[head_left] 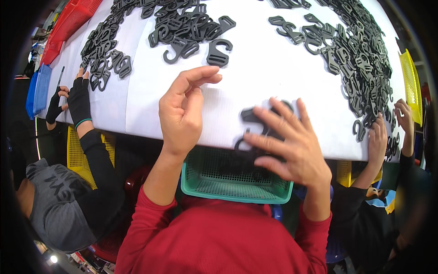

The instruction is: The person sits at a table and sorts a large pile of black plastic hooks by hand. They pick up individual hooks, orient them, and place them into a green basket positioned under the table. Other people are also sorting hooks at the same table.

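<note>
My right hand (296, 148) is spread over the table's front edge, palm down, with its fingers apart. Beneath and beside its fingers are several black plastic strap hooks (250, 115), partly hidden and slightly blurred, some at the edge above a green mesh basket (237, 199). That basket sits just below the table edge, in front of my body; dark shapes show inside it. My left hand (182, 112) is raised over the white table (146, 98), fingers loosely bent, thumb apart from the index finger, nothing visible in it. Just beyond its fingertips lies a single strap hook (218, 55).
Heaps of black strap hooks lie at the far middle (187, 27), left (102, 45) and right (360, 59). A person's gloved hand (80, 102) rests at left; another person's hand (378, 139) is among hooks at right. Red (68, 27), blue (42, 89) and yellow baskets (411, 86) stand around.
</note>
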`<state>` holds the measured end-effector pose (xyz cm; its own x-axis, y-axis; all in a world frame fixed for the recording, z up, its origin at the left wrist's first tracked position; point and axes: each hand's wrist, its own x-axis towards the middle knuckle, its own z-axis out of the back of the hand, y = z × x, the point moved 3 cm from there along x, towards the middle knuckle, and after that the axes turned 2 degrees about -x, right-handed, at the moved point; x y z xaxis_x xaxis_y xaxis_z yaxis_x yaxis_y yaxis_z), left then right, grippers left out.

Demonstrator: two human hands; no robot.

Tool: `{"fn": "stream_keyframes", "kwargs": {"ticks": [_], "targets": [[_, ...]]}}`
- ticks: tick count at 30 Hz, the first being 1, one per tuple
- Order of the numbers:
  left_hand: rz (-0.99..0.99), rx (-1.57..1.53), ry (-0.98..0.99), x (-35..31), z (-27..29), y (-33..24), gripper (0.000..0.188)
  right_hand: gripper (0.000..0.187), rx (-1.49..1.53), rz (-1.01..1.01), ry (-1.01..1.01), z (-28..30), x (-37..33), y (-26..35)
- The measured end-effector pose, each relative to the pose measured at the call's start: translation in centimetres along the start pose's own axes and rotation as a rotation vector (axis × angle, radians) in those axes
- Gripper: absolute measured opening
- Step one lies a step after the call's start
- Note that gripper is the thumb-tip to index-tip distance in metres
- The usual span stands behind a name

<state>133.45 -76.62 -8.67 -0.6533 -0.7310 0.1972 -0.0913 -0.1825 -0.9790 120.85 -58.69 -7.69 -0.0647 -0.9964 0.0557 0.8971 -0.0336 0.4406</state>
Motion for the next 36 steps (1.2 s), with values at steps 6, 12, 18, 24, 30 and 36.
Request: {"fn": "stream_keyframes", "kwargs": {"ticks": [6, 12, 18, 24, 30, 36], "targets": [[-0.198, 0.187, 0.05, 1.4, -1.1, 0.1, 0.036, 0.032, 0.626, 0.188, 0.121, 0.6, -1.5, 1.5], [-0.254, 0.264, 0.128, 1.5, -2.0, -0.6, 0.037, 0.032, 0.011, -0.02, -0.434, 7.1, 4.9, -8.8], [-0.236, 0.213, 0.158, 1.9, -2.1, 0.2, 0.037, 0.074, -0.356, -0.519, -0.239, 5.5, 9.6, -17.7], [-0.26, 0.261, 0.185, 1.6, -2.1, -0.1, 0.038, 0.053, -0.288, -0.134, -0.234, 2.9, 8.2, -10.9], [-0.309, 0.305, 0.106, 1.4, -1.5, -0.2, 0.037, 0.023, 0.003, -0.015, -0.131, 3.4, 4.1, -4.9], [-0.401, 0.453, 0.114, -0.3, -1.7, -1.1, 0.032, 0.022, 0.014, -0.148, -0.48, 3.1, 0.3, -3.5]]}}
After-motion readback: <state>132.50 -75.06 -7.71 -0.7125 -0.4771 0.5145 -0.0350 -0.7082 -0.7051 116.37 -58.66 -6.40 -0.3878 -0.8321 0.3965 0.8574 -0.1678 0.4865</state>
